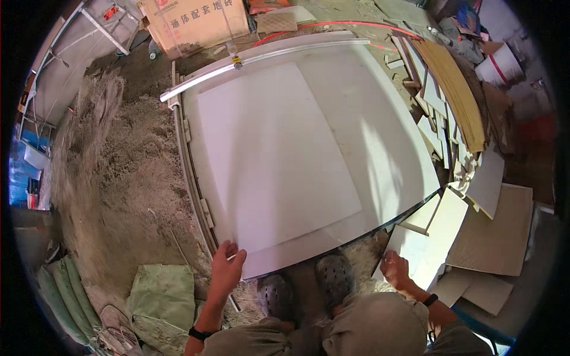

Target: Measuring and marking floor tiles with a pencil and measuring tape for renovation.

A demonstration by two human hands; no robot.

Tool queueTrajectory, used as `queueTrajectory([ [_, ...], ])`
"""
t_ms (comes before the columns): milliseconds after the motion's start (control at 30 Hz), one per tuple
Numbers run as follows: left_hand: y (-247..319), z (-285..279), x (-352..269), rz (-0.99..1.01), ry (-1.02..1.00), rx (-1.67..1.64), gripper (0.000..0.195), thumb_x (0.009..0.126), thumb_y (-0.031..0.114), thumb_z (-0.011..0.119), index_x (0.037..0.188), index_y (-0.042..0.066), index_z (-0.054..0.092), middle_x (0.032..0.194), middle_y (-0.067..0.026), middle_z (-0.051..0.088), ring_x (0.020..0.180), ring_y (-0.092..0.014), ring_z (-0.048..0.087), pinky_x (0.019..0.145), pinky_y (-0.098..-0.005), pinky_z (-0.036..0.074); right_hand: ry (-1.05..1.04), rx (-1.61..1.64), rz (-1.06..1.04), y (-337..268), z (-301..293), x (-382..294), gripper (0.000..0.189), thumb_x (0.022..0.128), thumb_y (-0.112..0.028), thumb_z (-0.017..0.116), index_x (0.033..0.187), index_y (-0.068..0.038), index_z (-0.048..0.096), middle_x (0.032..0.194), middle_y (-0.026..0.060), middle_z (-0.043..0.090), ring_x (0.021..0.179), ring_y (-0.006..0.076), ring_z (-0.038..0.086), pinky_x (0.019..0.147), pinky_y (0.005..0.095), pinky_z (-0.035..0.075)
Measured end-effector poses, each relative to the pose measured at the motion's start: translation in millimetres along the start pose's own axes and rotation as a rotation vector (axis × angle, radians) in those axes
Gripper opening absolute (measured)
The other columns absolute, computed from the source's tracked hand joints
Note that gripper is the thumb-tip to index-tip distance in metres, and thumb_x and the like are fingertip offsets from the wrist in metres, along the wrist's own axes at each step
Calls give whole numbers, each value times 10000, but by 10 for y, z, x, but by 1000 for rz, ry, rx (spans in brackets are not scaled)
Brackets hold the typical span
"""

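Note:
A large white tile slab [401, 147] lies in front of me, with a smaller white tile [285, 155] on top of it. My left hand [226, 269] is at the slab's near left corner, thumb and fingers apart. My right hand [396, 270], its fingers curled, is by the edge of a white tile offcut [407, 244] on the ground; whether it grips that edge is unclear. Across the slab's far end runs an aluminium guide rail [303, 50] carrying a small yellow-and-black sliding head [236, 61]. A metal side rail [187, 164] follows the left edge.
Tile offcuts [434, 120] and a wooden board [454, 93] are heaped on the right, beside a brown-backed tile [494, 231]. Rough sandy ground [133, 169] borders the left side. A cardboard box [196, 26] bearing writing stands beyond the slab; a green woven sack [162, 289] lies near left.

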State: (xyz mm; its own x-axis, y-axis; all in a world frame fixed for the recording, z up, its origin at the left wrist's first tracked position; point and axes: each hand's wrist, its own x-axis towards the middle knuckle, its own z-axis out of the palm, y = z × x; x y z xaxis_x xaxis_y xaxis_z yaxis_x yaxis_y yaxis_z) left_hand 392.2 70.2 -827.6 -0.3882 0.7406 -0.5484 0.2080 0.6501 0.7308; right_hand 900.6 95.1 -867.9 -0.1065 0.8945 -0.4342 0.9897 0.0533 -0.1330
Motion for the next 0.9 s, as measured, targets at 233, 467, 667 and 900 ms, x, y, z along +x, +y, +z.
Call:
queueTrajectory([
  [233,-35,-104,-40,-40,-85,-138,732,944,211,708,1484,-132,350,1471,-317,476,1382,-335,490,1134,-406,409,301,371,-345,-665,-776,392,123,914,-45,580,982,44,531,967,221,582,760,322,587,602,411,472],
  [467,-7,-99,116,-220,-89,-618,583,975,287,662,1400,-36,428,1257,-163,613,1212,-273,567,1034,-441,438,233,897,23,-955,-544,1176,248,948,-177,617,915,65,573,720,123,580,659,174,539,599,364,453],
  [667,235,-102,87,-474,-244,-978,495,998,378,591,1285,-14,495,1177,-146,629,1117,-298,605,1012,-446,452,46,948,-155,-1620,-844,951,253,894,-175,654,997,52,609,804,149,638,748,270,632,721,409,505],
  [900,22,-101,205,-274,-264,-691,489,971,327,650,1263,-48,532,1333,-268,582,1185,-339,604,1036,-434,483,623,471,-238,-578,-700,1884,217,874,-113,617,1041,25,601,979,207,623,967,404,598,863,502,468],
])
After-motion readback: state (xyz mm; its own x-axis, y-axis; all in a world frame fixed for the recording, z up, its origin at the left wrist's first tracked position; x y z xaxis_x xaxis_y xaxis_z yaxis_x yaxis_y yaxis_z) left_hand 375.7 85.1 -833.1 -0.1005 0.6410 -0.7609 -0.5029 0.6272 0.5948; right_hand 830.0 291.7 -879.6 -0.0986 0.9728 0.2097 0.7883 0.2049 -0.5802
